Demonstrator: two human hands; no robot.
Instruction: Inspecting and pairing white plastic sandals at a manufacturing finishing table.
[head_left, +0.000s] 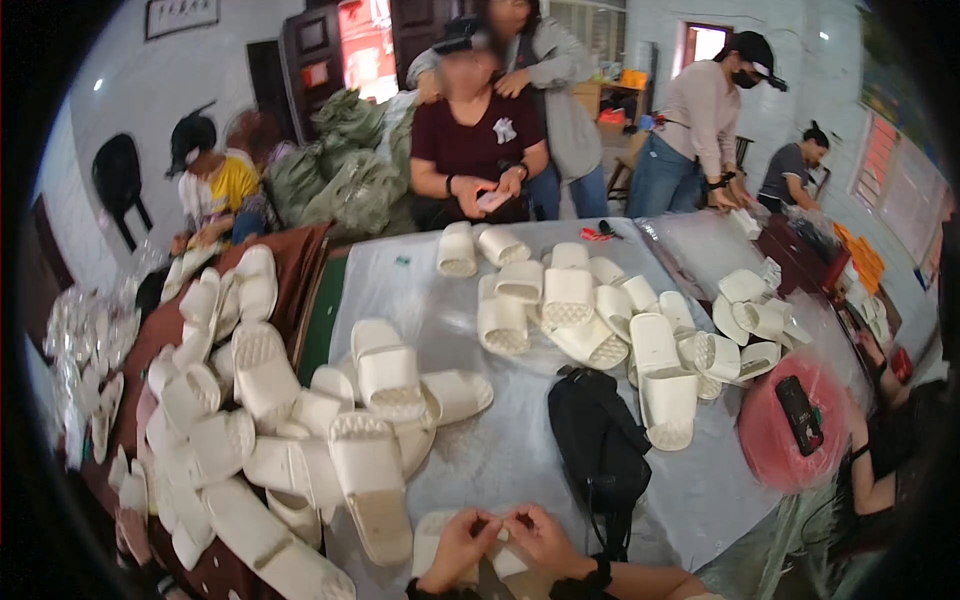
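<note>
At the near edge of the table my left hand (462,546) and my right hand (543,540) meet, fingertips pinched close together. Whatever sits between the fingertips, if anything, is too small to make out. Just beneath them lies a pair of white slippers (428,530), partly covered by my hands. A long white slipper (372,490) lies to the left of my left hand. Beyond my right hand rests a black bag (598,440) with its strap trailing toward me.
White slippers heap up on the left (265,375) and at the far middle (570,295). A red plastic-wrapped stool (765,440) with a black case (798,415) stands right. Across the table a person in a maroon shirt (475,140) holds a small pale object; several others work around.
</note>
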